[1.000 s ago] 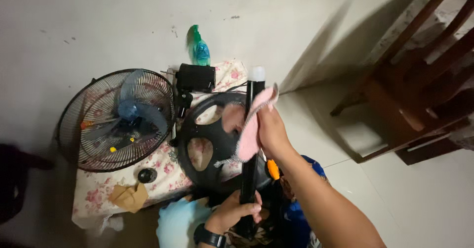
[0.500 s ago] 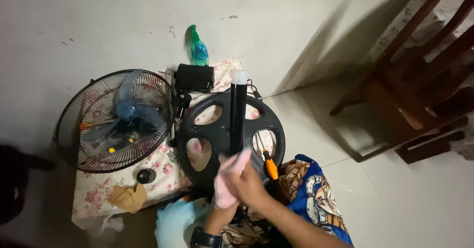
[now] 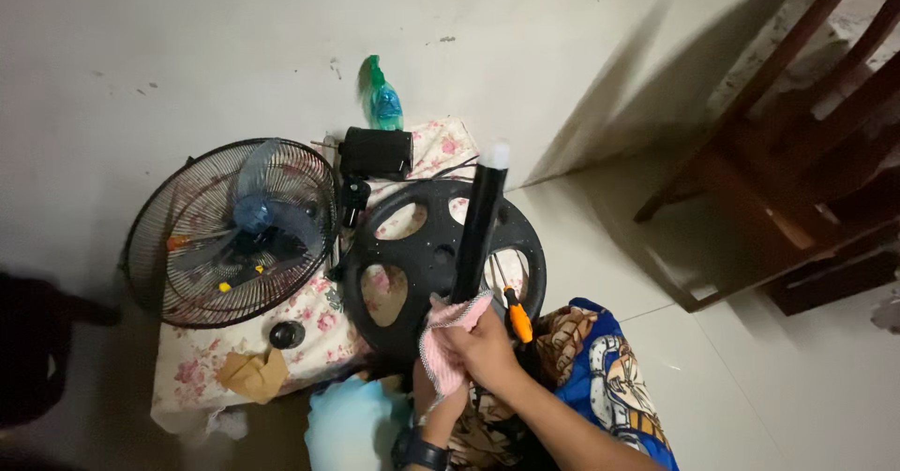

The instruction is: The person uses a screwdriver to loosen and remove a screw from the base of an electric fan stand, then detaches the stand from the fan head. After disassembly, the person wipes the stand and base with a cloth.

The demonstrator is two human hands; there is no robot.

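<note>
— What is lying on the left there?

— A fan guard (image 3: pixel 234 232) with its blue blades inside is resting on a flowered cloth (image 3: pixel 309 326) on the floor, and a brown scrap (image 3: pixel 251 373) is sitting in front of it. Behind, a green spray bottle (image 3: pixel 380 104) is standing by the wall, with a black box (image 3: pixel 375 152) just beside it.

— And the middle?

— A round black fan base (image 3: pixel 412 255) is lying flat, and a black pole (image 3: pixel 478 223) with a pale cap is rising over it toward the camera. The right hand (image 3: pixel 483 344) is pressing a pink-and-white cloth (image 3: pixel 441 340) around the pole's lower end — fingers curled shut over cloth and pole together. The left hand (image 3: pixel 427 401), wearing a dark wristwatch, is sitting just below; its fingers are hidden, so I cannot tell what they are doing.

— How would the pole handle?

— Stiff, I judge, smooth and likely slippery bare — the cloth is giving grip. Low down looks the steadiest place to take it.

— Further right?

— An orange-handled screwdriver (image 3: pixel 514 312) is lying by the base, then a blue patterned fabric (image 3: pixel 609 377), and a wooden chair (image 3: pixel 797 152).
</note>
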